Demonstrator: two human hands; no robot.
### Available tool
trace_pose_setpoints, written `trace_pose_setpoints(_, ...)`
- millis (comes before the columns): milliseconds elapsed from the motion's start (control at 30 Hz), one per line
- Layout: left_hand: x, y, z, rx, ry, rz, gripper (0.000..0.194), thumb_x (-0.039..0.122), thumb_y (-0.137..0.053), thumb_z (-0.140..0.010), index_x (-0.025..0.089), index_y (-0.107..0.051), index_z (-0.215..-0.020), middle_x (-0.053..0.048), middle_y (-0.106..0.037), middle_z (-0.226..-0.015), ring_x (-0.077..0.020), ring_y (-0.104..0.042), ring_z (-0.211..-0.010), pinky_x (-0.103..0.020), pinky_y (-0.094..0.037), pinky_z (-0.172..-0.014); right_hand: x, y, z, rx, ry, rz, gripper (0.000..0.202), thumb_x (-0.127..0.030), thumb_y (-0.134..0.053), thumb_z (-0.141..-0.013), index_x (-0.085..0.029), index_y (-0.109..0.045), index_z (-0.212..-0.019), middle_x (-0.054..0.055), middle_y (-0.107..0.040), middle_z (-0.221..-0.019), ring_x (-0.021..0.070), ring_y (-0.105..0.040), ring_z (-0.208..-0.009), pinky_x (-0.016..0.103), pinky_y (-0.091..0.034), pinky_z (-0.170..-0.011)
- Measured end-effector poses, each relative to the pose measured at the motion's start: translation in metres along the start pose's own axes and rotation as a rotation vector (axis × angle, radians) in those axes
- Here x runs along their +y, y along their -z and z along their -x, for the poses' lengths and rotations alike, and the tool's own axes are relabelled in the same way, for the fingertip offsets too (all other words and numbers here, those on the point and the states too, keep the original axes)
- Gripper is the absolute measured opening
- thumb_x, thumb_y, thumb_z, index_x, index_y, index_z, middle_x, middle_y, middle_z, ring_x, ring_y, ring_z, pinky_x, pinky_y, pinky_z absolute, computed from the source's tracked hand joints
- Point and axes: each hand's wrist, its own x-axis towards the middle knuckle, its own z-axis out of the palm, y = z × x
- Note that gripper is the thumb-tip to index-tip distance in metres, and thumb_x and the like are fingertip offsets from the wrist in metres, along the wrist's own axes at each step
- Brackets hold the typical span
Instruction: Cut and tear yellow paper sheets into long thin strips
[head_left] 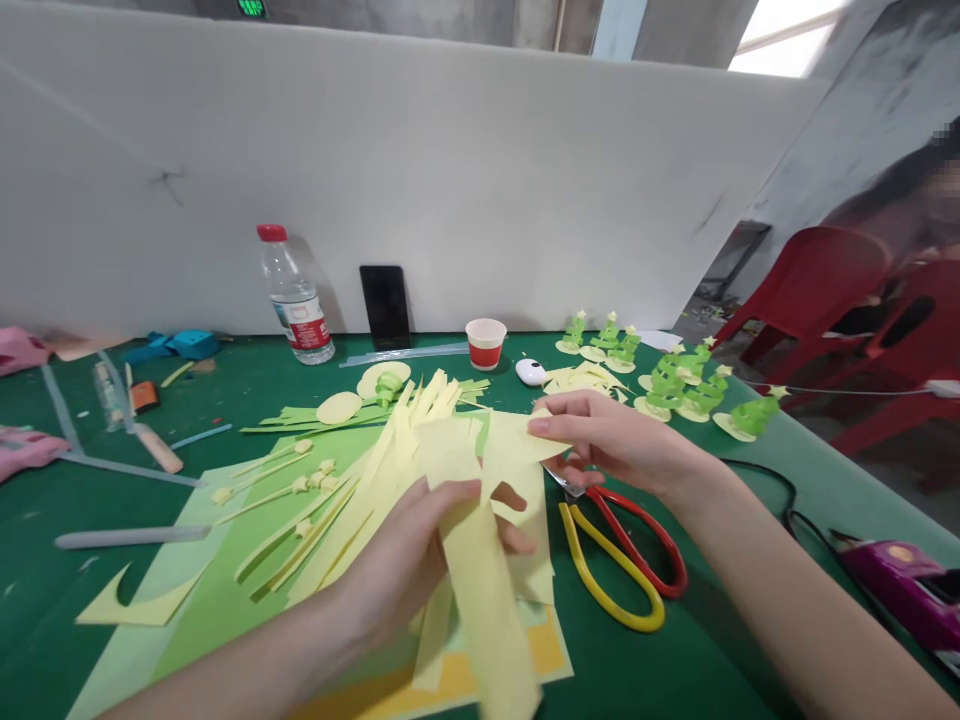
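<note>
My left hand (420, 540) is closed on a piece of pale yellow paper (487, 610), a long part of which hangs toward me. My right hand (600, 435) pinches the upper right corner of pale yellow paper; whether both hands hold one sheet I cannot tell. Below my right hand lie scissors (615, 560) with one red and one yellow handle, their blades partly hidden by the hand. Left of the hands, a heap of yellow paper strips (375, 490) and several thin rolled stems with knotted star tips (300, 485) rest on green sheets (202, 600).
Several green spiral paper trees with stars (664, 385) stand at the right back. Behind are a paper cup (486, 350), a phone (386, 308) and a water bottle (300, 310). A purple tool (900, 590) with a black cord sits right; pink glue guns (26, 450) lie left.
</note>
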Motion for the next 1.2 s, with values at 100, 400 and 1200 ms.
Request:
trace_pose_setpoints(100,0.002,0.0,0.0,0.058,0.015,-0.078,0.022,0.038,-0.06,-0.073,0.017,-0.063,-0.072,0.0,-0.064,-0.053,-0.0145,-0.058,-0.052,-0.024,-0.046,-0.057,0.0,0.004,-0.002,0.061,-0.004,0.058,0.029,-0.028,-0.07,-0.065,-0.015,-0.045,-0.059,-0.006,-0.045,-0.046,0.0042,-0.041,-0.038,0.015,-0.021,-0.033)
trace_pose_setpoints(400,0.006,-0.004,-0.002,0.259,0.031,-0.185,0.03,0.03,-0.071,-0.066,0.019,-0.065,-0.093,-0.003,-0.072,-0.073,-0.0196,-0.066,-0.06,-0.027,-0.051,-0.054,0.0,-0.015,-0.003,0.103,0.022,0.124,0.024,-0.034,-0.065,-0.069,-0.015,-0.051,-0.065,-0.007,-0.045,-0.051,0.0033,-0.038,-0.039,0.016,-0.023,-0.037)
trace_pose_setpoints(1200,-0.002,0.009,0.003,-0.165,-0.072,-0.702,0.039,0.024,-0.067,-0.064,0.025,-0.06,-0.103,-0.004,-0.062,-0.106,-0.0247,-0.055,-0.099,-0.04,-0.041,-0.089,0.008,-0.035,-0.001,0.393,0.499,-0.064,0.011,-0.03,-0.058,-0.079,-0.021,-0.063,-0.084,0.001,-0.069,-0.075,0.0134,-0.063,-0.057,0.021,-0.049,-0.046)
